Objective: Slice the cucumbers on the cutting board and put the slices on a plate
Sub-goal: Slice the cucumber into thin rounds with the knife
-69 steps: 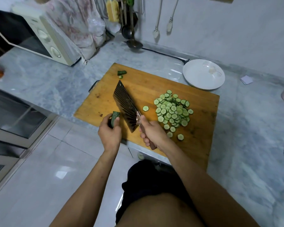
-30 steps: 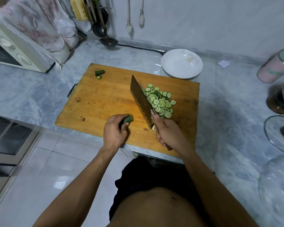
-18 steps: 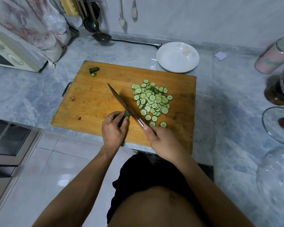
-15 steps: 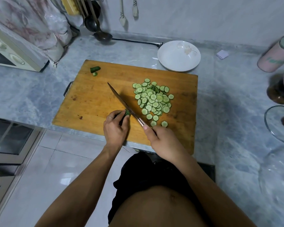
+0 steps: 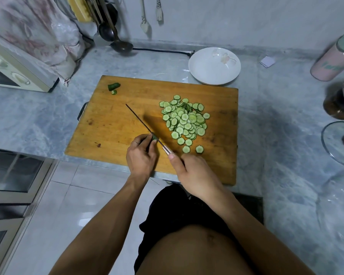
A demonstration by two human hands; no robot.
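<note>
Slicing nearly done, plating not started.
Big pile of cucumber slices (image 5: pixel 184 121) is sitting on the wooden cutting board (image 5: pixel 115 124); white plate (image 5: pixel 214 66) on the table just beyond the board is holding none. Left hand (image 5: pixel 141 157) is pinning a last cucumber stub (image 5: pixel 155 137), fingers curled onto it. Right hand (image 5: pixel 195 172) is gripping the cleaver (image 5: pixel 141 122) handle, fingers clamped, blade edge-down against the stub. Two cut-off ends (image 5: pixel 113 87) are lying at the board's far left corner.
</note>
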